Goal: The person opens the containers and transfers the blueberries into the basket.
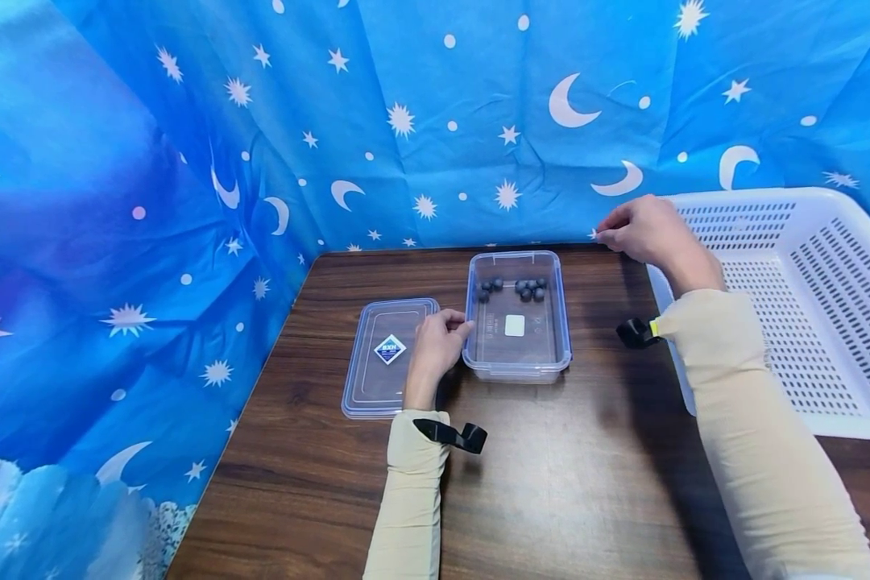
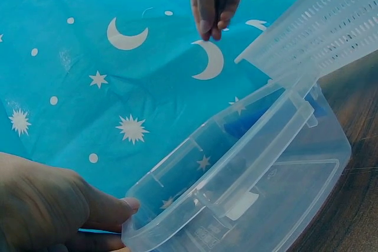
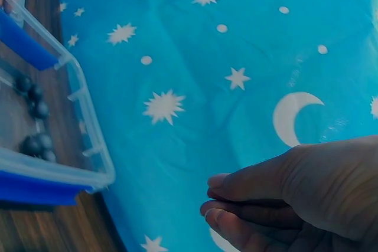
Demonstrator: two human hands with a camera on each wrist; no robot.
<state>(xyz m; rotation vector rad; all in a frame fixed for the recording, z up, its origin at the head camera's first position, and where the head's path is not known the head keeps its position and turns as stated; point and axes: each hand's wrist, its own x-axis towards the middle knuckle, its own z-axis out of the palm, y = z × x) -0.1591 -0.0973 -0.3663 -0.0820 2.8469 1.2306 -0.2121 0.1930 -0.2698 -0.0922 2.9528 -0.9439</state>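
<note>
My left hand (image 1: 438, 342) grips the left rim of a clear plastic container (image 1: 518, 369). In the left wrist view, its thumb (image 2: 129, 205) lies on the rim near a corner. Small dark round fruits (image 1: 529, 292) like blueberries lie in two groups at the far end inside. Their colour reads blue-black, and several are also visible in the right wrist view. Raised near the back edge of the table, between the container and the white basket (image 1: 761, 197), is my right hand (image 1: 648, 234). Its thumb and fingertips come close together, fingers fairly straight, and nothing shows between them.
Left of the container lies a clear lid (image 1: 370, 379) with a blue diamond label, partly behind the left hand. The perforated basket fills the right side of the brown wooden table (image 1: 551, 475). A blue curtain (image 1: 478, 145) with moons and stars hangs along the back.
</note>
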